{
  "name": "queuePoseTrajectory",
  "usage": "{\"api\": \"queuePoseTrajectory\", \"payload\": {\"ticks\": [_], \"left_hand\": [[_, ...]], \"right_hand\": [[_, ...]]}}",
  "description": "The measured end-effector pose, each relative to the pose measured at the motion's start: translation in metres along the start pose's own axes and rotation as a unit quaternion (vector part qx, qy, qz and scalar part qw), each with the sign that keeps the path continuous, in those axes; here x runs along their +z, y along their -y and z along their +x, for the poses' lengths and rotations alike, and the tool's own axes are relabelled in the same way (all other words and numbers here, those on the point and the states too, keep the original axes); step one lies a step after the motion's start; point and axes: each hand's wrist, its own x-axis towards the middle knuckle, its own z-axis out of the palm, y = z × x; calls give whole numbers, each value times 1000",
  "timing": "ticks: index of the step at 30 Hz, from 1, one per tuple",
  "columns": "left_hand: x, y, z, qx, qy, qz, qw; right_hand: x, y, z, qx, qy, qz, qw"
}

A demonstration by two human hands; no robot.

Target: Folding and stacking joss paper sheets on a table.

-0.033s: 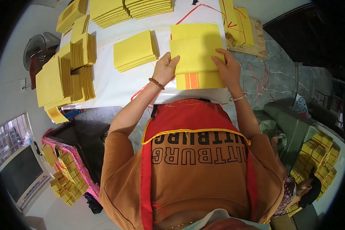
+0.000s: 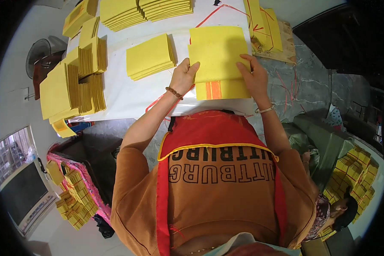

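Yellow paper sheets (image 2: 217, 55) lie in front of me at the table's near right edge. A lower layer shows below the top one, with an orange-red striped patch (image 2: 213, 90) on it. My left hand (image 2: 184, 77) grips the left edge, thumb on top and fingers curled. On the right edge, my right hand (image 2: 255, 78) holds the paper between thumb and fingers; part of its grip is hidden. A small pile of folded yellow paper (image 2: 149, 55) rests left of my left hand, apart from it.
Yellow paper stacks (image 2: 57, 91) stand along the left of the white-covered table (image 2: 115, 96), with more piles (image 2: 121, 13) at the back. Red string (image 2: 209, 17) lies on the table. A tied yellow bundle (image 2: 266, 30) is beyond the right edge. Another person (image 2: 341, 209) is at lower right.
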Motion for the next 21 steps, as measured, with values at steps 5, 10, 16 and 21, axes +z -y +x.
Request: {"api": "queuePoseTrajectory", "payload": {"ticks": [5, 10, 16, 21], "left_hand": [[2, -8, 1, -24, 2, -22, 999], [-2, -19, 1, -82, 18, -2, 996], [-1, -35, -8, -53, -59, 27, 996], [13, -68, -27, 315, -108, 369, 868]], "right_hand": [[8, -22, 3, -8, -18, 70, 997], [5, -17, 7, 58, 44, 24, 997], [14, -32, 11, 30, -10, 103, 994], [13, -32, 13, 42, 7, 88, 995]]}}
